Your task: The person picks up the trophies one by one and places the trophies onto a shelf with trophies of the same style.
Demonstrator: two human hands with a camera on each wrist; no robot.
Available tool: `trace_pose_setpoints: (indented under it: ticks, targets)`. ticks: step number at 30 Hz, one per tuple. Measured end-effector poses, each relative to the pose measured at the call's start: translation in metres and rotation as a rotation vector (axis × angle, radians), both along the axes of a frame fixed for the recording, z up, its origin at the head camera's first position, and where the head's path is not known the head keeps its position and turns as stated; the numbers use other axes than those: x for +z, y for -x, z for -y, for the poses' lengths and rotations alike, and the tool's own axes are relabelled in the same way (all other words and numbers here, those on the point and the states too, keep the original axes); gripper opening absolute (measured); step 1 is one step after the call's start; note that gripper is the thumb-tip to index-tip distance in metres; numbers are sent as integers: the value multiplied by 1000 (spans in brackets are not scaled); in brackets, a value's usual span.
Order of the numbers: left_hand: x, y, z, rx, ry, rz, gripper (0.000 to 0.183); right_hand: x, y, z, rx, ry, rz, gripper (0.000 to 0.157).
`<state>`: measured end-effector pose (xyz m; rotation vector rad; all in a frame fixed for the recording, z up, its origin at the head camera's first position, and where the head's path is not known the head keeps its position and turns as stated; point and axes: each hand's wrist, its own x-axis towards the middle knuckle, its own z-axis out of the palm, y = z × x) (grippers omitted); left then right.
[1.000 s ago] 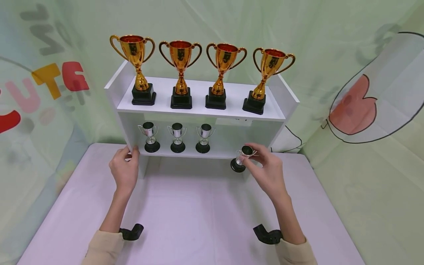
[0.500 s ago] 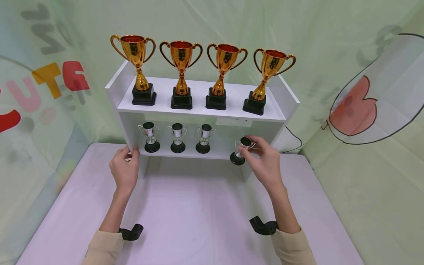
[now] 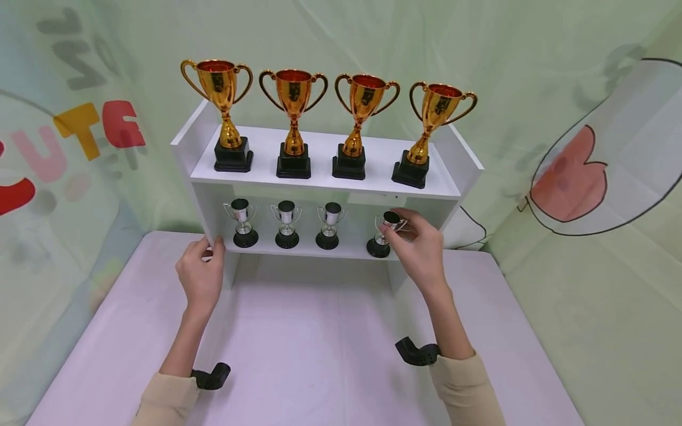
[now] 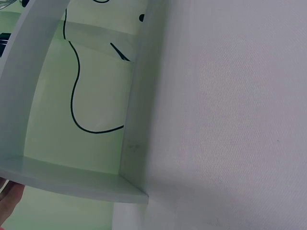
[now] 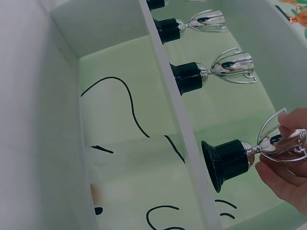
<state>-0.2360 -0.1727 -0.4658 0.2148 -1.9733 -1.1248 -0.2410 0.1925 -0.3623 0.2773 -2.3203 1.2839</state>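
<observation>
My right hand [image 3: 420, 251] holds a small silver trophy cup [image 3: 378, 247] at the right end of the white shelf's middle board, pinching it by the cup between thumb and fingers. In the right wrist view, the trophy's black base [image 5: 226, 162] is right at the board's edge, slightly tilted. To its left stand three matching silver trophies, the nearest being this silver trophy [image 3: 327, 228]. My left hand [image 3: 199, 273] grips the left side panel of the shelf [image 3: 319, 184]; only a few fingertips [image 4: 10, 199] show in the left wrist view.
Several larger gold trophies [image 3: 294, 118] with black bases line the shelf's top board. The shelf stands at the back of a table with a pale cloth [image 3: 298, 349]. Behind hangs a printed green curtain [image 3: 511, 94]. A black cable [image 3: 474, 222] runs at the right.
My right hand has carried the silver trophy up and slightly left, from in front of the shelf to the middle board. The left hand has stayed at the side panel.
</observation>
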Motion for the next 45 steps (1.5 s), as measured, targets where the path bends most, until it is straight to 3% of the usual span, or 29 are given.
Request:
trace_pose_setpoints:
  ticks: [17, 27, 45]
  targets:
    - [0, -2, -4, -22, -11, 8, 18, -4, 7, -3, -33, -18, 98, 40]
    - [-1, 1, -1, -14, -21, -1, 18, -11, 6, -4, 5, 39, 113, 59]
    - [0, 3, 2, -7, -19, -6, 18, -37, -6, -3, -1, 148, 92, 51]
